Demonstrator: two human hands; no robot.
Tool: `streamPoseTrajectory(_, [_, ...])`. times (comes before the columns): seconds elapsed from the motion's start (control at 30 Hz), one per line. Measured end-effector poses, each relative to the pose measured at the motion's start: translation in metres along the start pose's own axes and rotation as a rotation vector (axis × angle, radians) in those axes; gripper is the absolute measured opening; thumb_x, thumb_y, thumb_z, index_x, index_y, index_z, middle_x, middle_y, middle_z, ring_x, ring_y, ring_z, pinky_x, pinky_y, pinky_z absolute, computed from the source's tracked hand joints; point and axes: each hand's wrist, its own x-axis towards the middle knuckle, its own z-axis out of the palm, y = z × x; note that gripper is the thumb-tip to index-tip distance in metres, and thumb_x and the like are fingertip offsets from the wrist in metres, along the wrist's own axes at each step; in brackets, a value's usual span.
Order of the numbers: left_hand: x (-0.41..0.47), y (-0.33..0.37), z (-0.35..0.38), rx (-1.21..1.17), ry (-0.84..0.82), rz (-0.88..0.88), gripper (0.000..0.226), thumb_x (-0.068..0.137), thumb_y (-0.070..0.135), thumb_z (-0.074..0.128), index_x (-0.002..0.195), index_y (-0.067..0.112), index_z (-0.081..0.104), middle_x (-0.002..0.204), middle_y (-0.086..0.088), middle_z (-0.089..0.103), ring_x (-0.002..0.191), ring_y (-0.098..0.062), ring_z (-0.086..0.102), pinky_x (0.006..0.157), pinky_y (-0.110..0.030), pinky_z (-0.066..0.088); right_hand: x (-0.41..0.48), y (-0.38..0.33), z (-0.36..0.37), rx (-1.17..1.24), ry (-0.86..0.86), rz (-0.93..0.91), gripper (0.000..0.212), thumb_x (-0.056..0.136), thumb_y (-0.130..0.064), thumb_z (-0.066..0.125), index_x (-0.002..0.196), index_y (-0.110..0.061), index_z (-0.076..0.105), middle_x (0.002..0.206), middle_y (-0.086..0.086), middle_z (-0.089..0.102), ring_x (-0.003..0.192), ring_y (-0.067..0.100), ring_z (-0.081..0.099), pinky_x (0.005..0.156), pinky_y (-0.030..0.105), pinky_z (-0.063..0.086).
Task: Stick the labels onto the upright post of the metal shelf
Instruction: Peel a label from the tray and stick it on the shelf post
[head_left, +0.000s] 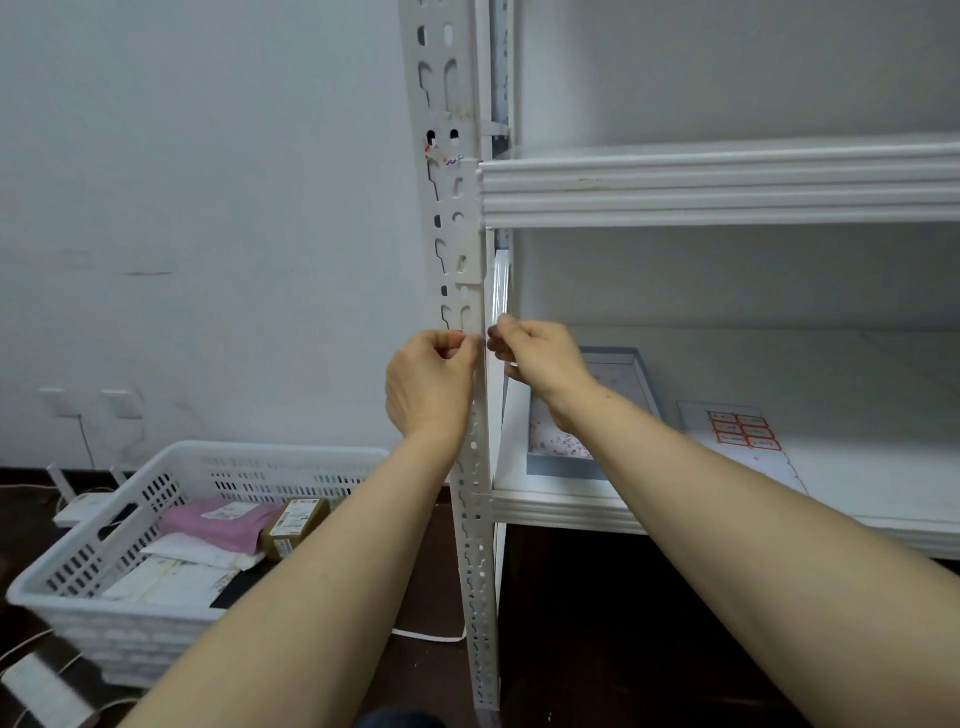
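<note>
Head view: left hand (428, 387) and right hand (540, 358) pinch fingers against the slotted upright post (457, 218); label sheet (743, 431) lies at four o'clock on the shelf (857, 499).

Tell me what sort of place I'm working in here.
Probably a small parcel storeroom or stockroom: a white slotted metal shelf post, a white perforated plastic basket of labelled parcels on the dark floor, and a sheet of red-bordered labels on the shelf.
</note>
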Motion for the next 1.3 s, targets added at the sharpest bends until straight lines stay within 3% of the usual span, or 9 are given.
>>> streamPoseTrajectory(0.13, [-0.005, 0.008, 0.002, -0.041, 0.010, -0.059, 0.015, 0.086, 0.032, 0.061, 0.089, 0.022, 0.071, 0.088, 0.005, 0.070, 0.086, -0.019, 0.063, 0.072, -0.028, 0.047, -0.006, 0.001, -0.007, -0.022, 0.029, 0.010, 0.034, 0.097, -0.030, 0.046, 0.100, -0.004, 0.069, 0.097, 0.005, 0.067, 0.098, 0.016, 0.061, 0.097, 0.037, 0.047])
streamPoseTrajectory(0.33, [-0.007, 0.012, 0.007, -0.125, 0.013, -0.110, 0.020, 0.083, 0.018, 0.053, 0.072, 0.011, 0.068, 0.070, 0.004, 0.063, 0.067, -0.019, 0.059, 0.059, -0.023, 0.038, -0.008, -0.002, -0.011, -0.026, 0.027, 0.003, 0.034, 0.096, -0.032, 0.047, 0.096, -0.007, 0.070, 0.095, 0.003, 0.068, 0.100, 0.018, 0.063, 0.099, 0.038, 0.046])
streamPoseTrajectory(0.43, [-0.009, 0.016, 0.010, -0.137, 0.021, -0.160, 0.026, 0.081, 0.013, 0.049, 0.056, 0.013, 0.056, 0.051, 0.001, 0.047, 0.050, -0.019, 0.042, 0.047, -0.022, 0.031, -0.008, -0.003, -0.013, -0.032, 0.019, 0.009, 0.034, 0.096, -0.033, 0.047, 0.094, -0.008, 0.070, 0.093, 0.003, 0.068, 0.097, 0.017, 0.062, 0.100, 0.039, 0.046])
streamPoseTrajectory(0.57, [-0.010, 0.020, 0.013, -0.154, 0.021, -0.210, 0.037, 0.085, 0.012, 0.047, 0.050, 0.017, 0.036, 0.049, 0.002, 0.033, 0.045, -0.015, 0.027, 0.045, -0.024, 0.023, -0.008, -0.003, -0.014, -0.032, 0.015, 0.016, 0.035, 0.096, -0.033, 0.047, 0.095, -0.007, 0.071, 0.094, 0.004, 0.069, 0.099, 0.019, 0.063, 0.101, 0.041, 0.046])
streamPoseTrajectory(0.93, [-0.009, 0.014, 0.016, -0.206, 0.012, -0.238, 0.037, 0.084, 0.012, 0.048, 0.050, 0.017, 0.033, 0.050, 0.002, 0.030, 0.047, -0.016, 0.025, 0.045, -0.024, 0.022, -0.011, -0.001, -0.016, -0.045, 0.027, 0.043, 0.034, 0.097, -0.032, 0.046, 0.093, -0.008, 0.069, 0.096, 0.004, 0.068, 0.101, 0.020, 0.063, 0.099, 0.039, 0.047])
streamPoseTrajectory(1.1, [-0.007, 0.000, 0.015, -0.315, 0.021, -0.277, 0.023, 0.084, 0.016, 0.053, 0.062, 0.012, 0.054, 0.055, -0.001, 0.047, 0.051, -0.019, 0.039, 0.056, -0.024, 0.036, -0.011, 0.001, -0.013, -0.038, 0.025, 0.050, 0.033, 0.097, -0.032, 0.046, 0.090, -0.009, 0.069, 0.094, 0.004, 0.068, 0.099, 0.020, 0.063, 0.097, 0.035, 0.047])
streamPoseTrajectory(1.2, [-0.012, -0.005, 0.013, -0.453, -0.057, -0.256, 0.031, 0.085, 0.014, 0.053, 0.056, 0.014, 0.042, 0.055, -0.003, 0.036, 0.053, -0.019, 0.031, 0.056, -0.025, 0.030, -0.013, 0.002, -0.011, -0.029, 0.008, 0.040, 0.027, 0.095, -0.026, 0.050, 0.089, -0.008, 0.069, 0.090, 0.005, 0.067, 0.089, 0.017, 0.062, 0.088, 0.032, 0.047])
streamPoseTrajectory(1.3, [-0.023, -0.005, 0.010, -0.694, -0.293, -0.348, 0.028, 0.086, 0.012, 0.058, 0.060, 0.013, 0.048, 0.057, -0.004, 0.033, 0.045, -0.014, 0.025, 0.041, -0.020, 0.023, -0.019, 0.001, -0.017, 0.089, -0.047, 0.070, 0.016, 0.091, -0.012, 0.055, 0.082, -0.011, 0.067, 0.084, 0.006, 0.067, 0.074, 0.015, 0.063, 0.073, 0.027, 0.052])
